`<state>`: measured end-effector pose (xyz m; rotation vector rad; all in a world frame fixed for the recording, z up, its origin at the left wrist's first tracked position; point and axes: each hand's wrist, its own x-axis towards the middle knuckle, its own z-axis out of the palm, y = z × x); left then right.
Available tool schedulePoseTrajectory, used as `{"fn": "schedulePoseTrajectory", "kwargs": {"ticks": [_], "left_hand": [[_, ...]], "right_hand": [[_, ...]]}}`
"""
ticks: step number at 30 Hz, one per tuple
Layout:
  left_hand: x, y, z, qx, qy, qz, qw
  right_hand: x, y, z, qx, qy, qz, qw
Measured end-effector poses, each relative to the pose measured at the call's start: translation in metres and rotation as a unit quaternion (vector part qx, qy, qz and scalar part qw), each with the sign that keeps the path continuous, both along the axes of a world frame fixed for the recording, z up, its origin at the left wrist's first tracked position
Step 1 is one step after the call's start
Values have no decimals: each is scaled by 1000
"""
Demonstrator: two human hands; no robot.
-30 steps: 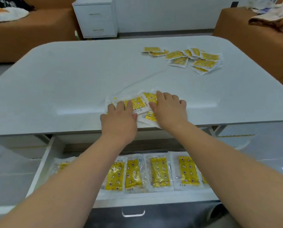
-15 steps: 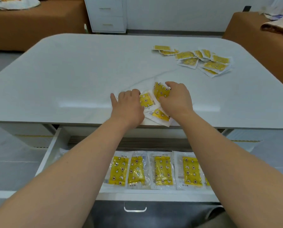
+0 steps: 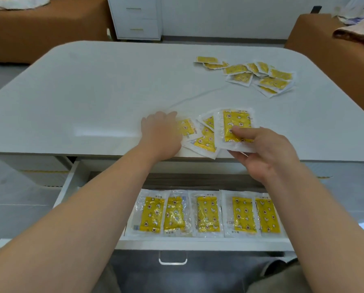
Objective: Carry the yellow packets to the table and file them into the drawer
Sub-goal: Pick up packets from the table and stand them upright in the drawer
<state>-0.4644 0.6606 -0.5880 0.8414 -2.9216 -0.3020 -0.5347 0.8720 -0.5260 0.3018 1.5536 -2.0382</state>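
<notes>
Now, the right hand (image 3: 267, 151) has one yellow packet (image 3: 236, 125) pinched, thumb laid across its printed face and the other fingers curled under its lower edge. The packet is tipped up toward the camera.

Just left of that hand, a small heap of loose packets (image 3: 204, 142) lies fanned and overlapping at the near edge of the table (image 3: 92, 92). The left hand (image 3: 160, 134) sits palm-down on the left side of the heap. Its fingers are stretched forward and flat, pressing on a packet and gripping nothing.

Well beyond the right hand, toward the far right of the table, there's a scatter of packets (image 3: 251, 75), some overlapping.

Below both hands the drawer (image 3: 198, 244) stands pulled out. Inside, a row of five packets (image 3: 202, 214) lies face up, side by side, with clear edges overlapping. The left forearm covers the drawer's left part, so I cannot tell what lies there. A drawer handle (image 3: 172, 261) shows under the front.

Far past the left hand stands a white cabinet (image 3: 134, 17), with a brown sofa (image 3: 39, 28) to its left.
</notes>
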Motion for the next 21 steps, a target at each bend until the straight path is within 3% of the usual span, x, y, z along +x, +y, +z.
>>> {"fn": "schedulePoseTrajectory", "kwargs": {"ticks": [7,13,21], "left_hand": [[-4,2,7,28,21,29,999],[-6,-2,6,-6,23,43,999],[-8,-2,21,66,74,72,992]], "right_hand": [[9,-5,-7,-9,-48,66,997],[5,-12,-15,10,-16,117,993],[0,-15,-17,28,15,121,992]]}}
